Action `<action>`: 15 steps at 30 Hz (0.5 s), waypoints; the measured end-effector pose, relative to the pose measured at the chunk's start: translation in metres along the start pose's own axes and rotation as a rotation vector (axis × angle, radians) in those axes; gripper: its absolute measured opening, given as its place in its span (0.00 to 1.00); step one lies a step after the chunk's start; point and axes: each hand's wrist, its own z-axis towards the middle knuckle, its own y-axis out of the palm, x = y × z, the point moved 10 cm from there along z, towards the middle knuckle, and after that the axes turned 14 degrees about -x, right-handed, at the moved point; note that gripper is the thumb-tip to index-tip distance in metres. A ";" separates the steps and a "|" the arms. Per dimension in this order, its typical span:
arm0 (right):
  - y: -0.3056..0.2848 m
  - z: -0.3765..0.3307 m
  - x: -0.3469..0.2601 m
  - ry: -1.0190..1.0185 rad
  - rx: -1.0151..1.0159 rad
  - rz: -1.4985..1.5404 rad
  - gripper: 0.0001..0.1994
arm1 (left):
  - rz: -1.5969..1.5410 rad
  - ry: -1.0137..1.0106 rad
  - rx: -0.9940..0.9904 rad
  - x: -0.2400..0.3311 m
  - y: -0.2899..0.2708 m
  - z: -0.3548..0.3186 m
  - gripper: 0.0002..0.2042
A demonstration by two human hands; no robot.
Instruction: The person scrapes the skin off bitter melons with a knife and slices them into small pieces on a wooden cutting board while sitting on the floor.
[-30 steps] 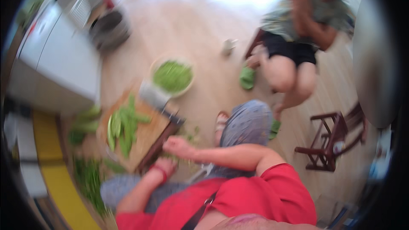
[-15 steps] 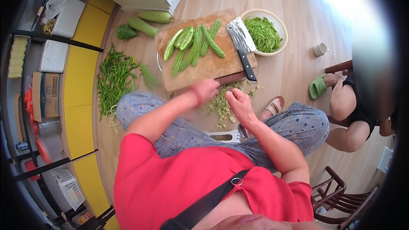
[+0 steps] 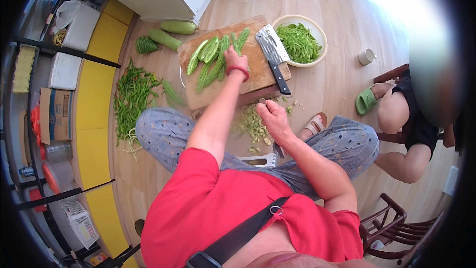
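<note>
My left hand (image 3: 236,62) reaches over the wooden cutting board (image 3: 260,77), its fingers closed around the lower part of a bitter melon piece (image 3: 234,40). Other cut bitter melon pieces (image 3: 197,56) lie beside it on the board, some with pale hollowed insides upward. Just off the board's near edge, my right hand (image 3: 273,119) pinches a small dull object (image 3: 262,101), mostly hidden by the fingers. Below it, scraped pale-green pith and seeds (image 3: 253,124) lie heaped on the floor. A cleaver (image 3: 273,52) with a black handle rests along the board's right side.
A bowl of shredded green vegetable (image 3: 323,52) stands right of the board. Green chili peppers (image 3: 133,97) are piled at left, with whole gourds (image 3: 166,38) behind. A white cup (image 3: 367,56) and a seated person's green slipper (image 3: 366,101) are at right. Yellow-fronted shelving (image 3: 94,154) lines the left.
My left hand has moved from the board's near edge up and forward onto the bitter melon pieces. My right hand stays near the same place, still pinching the small object.
</note>
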 end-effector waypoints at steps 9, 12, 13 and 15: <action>-0.053 0.012 -0.016 -0.061 0.127 0.006 0.14 | -1.962 -0.195 -1.078 0.040 0.031 -0.105 0.18; -0.058 0.008 -0.054 -0.174 0.208 -0.389 0.11 | -1.977 -0.206 -1.185 0.061 0.026 -0.143 0.22; -0.056 0.010 -0.057 -0.133 0.197 -0.522 0.10 | -1.960 -0.228 -1.206 0.064 0.024 -0.153 0.22; -0.052 0.014 -0.060 -0.046 0.169 -0.785 0.09 | -1.922 -0.272 -1.247 0.071 0.019 -0.169 0.23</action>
